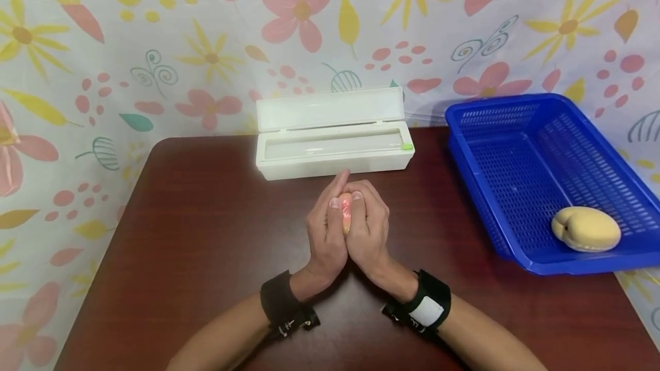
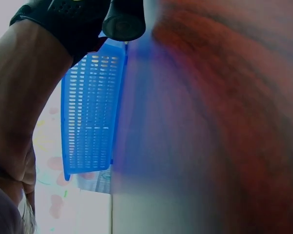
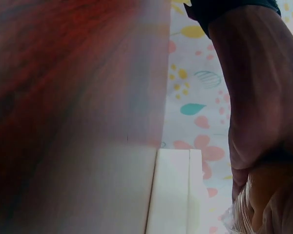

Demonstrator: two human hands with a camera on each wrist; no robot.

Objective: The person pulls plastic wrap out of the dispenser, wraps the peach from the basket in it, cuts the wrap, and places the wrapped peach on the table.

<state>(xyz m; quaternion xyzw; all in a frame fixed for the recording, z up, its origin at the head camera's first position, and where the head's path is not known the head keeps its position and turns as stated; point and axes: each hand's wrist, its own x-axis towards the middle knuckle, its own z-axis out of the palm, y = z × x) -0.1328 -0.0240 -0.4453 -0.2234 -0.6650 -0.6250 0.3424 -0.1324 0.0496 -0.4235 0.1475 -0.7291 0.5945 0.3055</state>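
Note:
Between both hands, close to the middle of the table, is a small pinkish-orange thing [image 1: 346,210] wrapped in shiny clear film [image 3: 241,209]. My left hand [image 1: 325,236] holds it from one side, with the thumb lying along it. From the other side my right hand [image 1: 370,225] grips it, fingers curled and thumb on top. Most of the wrapped thing is hidden by the palms, so its kind cannot be told. Just beyond the fingertips stands a long white box [image 1: 335,166] with its lid [image 1: 330,109] tipped back; a pale roll-like length lies inside.
A blue plastic basket [image 1: 476,199] stands on the right of the dark red-brown table [image 1: 206,233]. Inside it lies a pale yellow rounded thing [image 1: 588,229] with a crease. A flower-patterned cloth [image 1: 206,85] hangs behind the table. Black bands circle both wrists.

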